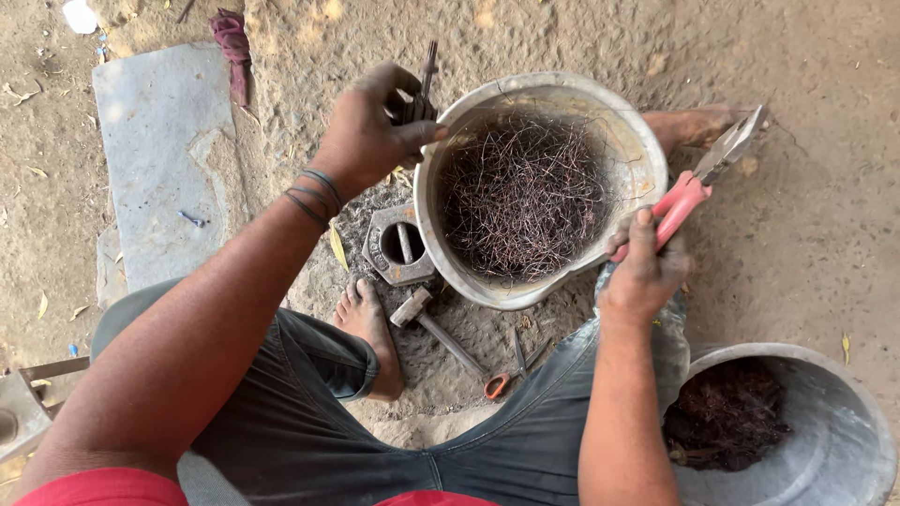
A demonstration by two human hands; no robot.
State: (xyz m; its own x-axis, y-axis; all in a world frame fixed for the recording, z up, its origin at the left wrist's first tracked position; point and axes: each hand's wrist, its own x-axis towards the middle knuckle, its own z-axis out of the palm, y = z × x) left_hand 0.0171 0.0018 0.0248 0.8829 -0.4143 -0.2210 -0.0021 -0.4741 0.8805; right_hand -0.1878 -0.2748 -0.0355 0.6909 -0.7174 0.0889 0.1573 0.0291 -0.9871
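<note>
A metal basin (637,150) full of tangled thin dark wire (520,192) sits on the sandy ground between my legs. My left hand (370,131) rests at the basin's left rim and grips a small dark metal piece (424,89) that sticks up from the fist. My right hand (647,272) is at the basin's right rim, closed on red-handled pliers (703,178) whose jaws point up and to the right.
A hexagonal iron weight (398,245), a hammer (441,333) and orange-handled scissors (511,370) lie by my bare foot (370,333). A second grey basin (825,422) with dark scraps is at lower right. A flat stone slab (164,159) lies at left.
</note>
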